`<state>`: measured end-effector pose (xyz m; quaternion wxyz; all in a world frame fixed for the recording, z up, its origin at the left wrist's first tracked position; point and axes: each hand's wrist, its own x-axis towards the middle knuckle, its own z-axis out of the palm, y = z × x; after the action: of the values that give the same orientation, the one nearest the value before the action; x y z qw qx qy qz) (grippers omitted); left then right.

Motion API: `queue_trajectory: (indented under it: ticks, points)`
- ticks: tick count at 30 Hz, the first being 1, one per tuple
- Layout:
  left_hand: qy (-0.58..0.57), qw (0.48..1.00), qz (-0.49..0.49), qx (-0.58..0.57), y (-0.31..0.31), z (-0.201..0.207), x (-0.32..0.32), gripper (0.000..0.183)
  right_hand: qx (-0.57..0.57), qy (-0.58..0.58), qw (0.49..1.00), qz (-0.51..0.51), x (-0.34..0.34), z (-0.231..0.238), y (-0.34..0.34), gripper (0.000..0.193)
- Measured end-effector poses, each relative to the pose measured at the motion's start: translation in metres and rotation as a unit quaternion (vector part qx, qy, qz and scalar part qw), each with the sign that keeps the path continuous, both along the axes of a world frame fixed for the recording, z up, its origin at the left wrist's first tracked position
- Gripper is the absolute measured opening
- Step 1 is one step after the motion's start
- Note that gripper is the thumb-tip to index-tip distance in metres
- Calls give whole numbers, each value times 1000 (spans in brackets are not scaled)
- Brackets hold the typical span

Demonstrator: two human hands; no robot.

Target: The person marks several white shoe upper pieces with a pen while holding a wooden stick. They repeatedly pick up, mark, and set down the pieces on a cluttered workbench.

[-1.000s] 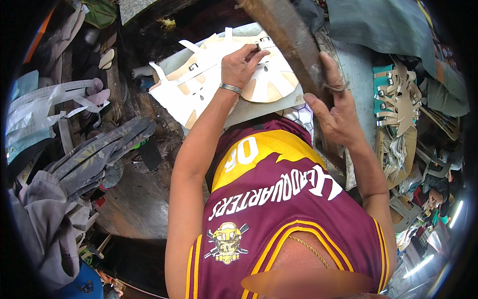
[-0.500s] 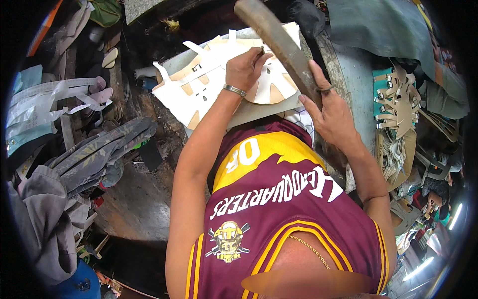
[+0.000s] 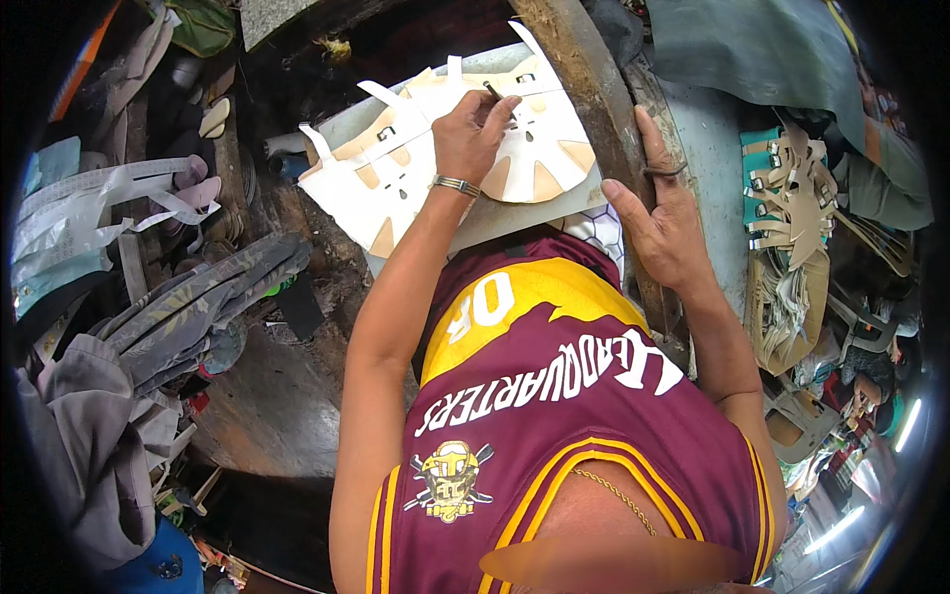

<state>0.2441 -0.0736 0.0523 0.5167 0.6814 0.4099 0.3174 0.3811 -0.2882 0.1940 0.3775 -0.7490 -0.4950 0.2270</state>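
My left hand (image 3: 469, 141) pinches a small dark rod-like tool (image 3: 491, 91), perhaps a punch, over white leather sandal uppers (image 3: 341, 190). The uppers have tan backing, cut-out openings, straps and small buckles. They lie on a pale grey slab (image 3: 539, 210) in front of my lap. My right hand (image 3: 665, 223) is around a long, worn brown bar (image 3: 604, 94), thumb along its left side and a finger along its right. The bar slants up and away past the right edge of the uppers. Some of my right fingers are hidden behind it.
Bundled tan straps with buckles (image 3: 787, 193) lie to the right, near a grey-green sheet (image 3: 757, 59). Grey cloth (image 3: 84, 436) and a patterned garment (image 3: 213, 297) are heaped at left. White strips (image 3: 104, 193) lie beyond them. A wooden surface (image 3: 262, 421) is left of my lap.
The bar has swung right, off the uppers, uncovering their right side and a strap. My right hand has shifted slightly right. My left hand has moved a little left, still pinching the small tool.
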Motion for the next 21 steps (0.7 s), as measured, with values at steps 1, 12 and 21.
queue_trajectory:
  ticks: [1, 12, 21]
  points:
    - [16, 1000, 5, -10, -1, -1, 1, 36, -4, 1, 1000, 1, -1, 0, 0, 86]
    - [10, 1000, 4, 17, 0, -11, 3, 36, -8, 45, 999, 7, -5, 2, 3, 86]
    - [34, 988, -13, 148, -6, -11, 0, 30, -41, 39, 998, 17, -4, 12, 8, 86]
